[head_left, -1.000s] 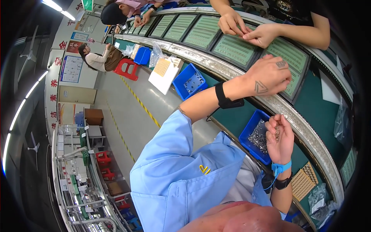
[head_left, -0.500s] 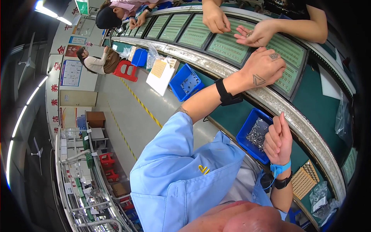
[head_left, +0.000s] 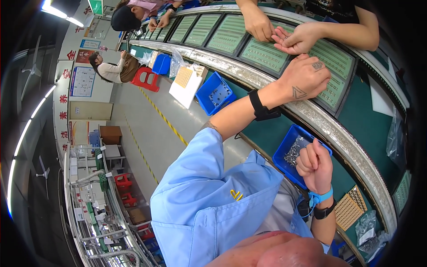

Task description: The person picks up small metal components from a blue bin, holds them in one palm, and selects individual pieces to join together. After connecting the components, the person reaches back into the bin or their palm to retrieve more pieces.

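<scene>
My left hand (head_left: 307, 79) reaches over a green circuit-board panel (head_left: 339, 86) lying in a dark frame on the line. Its fingers are curled and pointed down, and their tips are hidden beneath the hand. Nearer to me, my right hand (head_left: 315, 164) hangs over the right side of a blue bin (head_left: 282, 149). The fingers are bent in toward the palm with the thumb against them; what they hold, if anything, cannot be made out. Small shiny metal parts (head_left: 292, 153) lie heaped in that bin. A blue strap (head_left: 321, 196) circles my right wrist.
Across the line, a co-worker's hands (head_left: 284, 38) are close together over the panels. A pale metal rail (head_left: 351, 141) runs between the panels and the bin. A second blue bin (head_left: 209, 100), a white board (head_left: 184, 92), tan perforated sheets (head_left: 349, 209) and plastic bags (head_left: 367, 231) lie along the bench.
My right hand has shifted slightly left, and its raised finger has bent in more. My left hand has barely moved. The co-worker's two hands have come together.
</scene>
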The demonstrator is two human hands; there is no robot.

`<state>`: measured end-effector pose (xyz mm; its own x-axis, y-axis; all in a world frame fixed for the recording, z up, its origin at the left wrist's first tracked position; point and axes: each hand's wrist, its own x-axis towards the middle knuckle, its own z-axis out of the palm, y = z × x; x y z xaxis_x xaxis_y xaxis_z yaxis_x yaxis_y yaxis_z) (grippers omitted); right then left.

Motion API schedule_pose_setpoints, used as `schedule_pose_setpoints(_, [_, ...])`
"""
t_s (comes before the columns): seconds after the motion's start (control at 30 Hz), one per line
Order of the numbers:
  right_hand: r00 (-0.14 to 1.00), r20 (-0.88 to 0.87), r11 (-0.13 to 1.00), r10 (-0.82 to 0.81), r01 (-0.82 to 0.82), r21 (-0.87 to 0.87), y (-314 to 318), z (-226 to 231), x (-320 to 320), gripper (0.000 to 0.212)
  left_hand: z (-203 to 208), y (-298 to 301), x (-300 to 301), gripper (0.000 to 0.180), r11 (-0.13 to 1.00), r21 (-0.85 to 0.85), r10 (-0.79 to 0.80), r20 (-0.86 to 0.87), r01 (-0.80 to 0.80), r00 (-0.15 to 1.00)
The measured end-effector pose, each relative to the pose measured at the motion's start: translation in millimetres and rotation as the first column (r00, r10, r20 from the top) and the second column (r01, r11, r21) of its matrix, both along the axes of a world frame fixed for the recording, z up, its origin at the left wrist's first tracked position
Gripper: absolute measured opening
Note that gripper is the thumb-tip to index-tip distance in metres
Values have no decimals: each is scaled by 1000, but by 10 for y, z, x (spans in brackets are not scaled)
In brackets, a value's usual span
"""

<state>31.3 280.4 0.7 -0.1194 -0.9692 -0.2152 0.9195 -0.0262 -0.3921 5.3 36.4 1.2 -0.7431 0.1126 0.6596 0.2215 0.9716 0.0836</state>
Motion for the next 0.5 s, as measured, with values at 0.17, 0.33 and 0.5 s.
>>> schedule_pose_setpoints(0.17, [1000, -22, 998, -23, 24, 65, -33, 63, 11, 50, 7, -32, 22, 7, 1000, 0, -28, 21, 28, 999])
schedule_pose_setpoints(0.33, [997, 40, 995, -73, 70, 71, -55, 3, -57, 47, 68, -165, 54, 8, 998, 64, -16, 23, 14, 1000])
schedule_pose_setpoints(0.5, [997, 32, 993, -77, 74, 87, -46, -6, -87, 46, 104, -133, 105, 8, 995, 80, 50, 132, -61, 990])
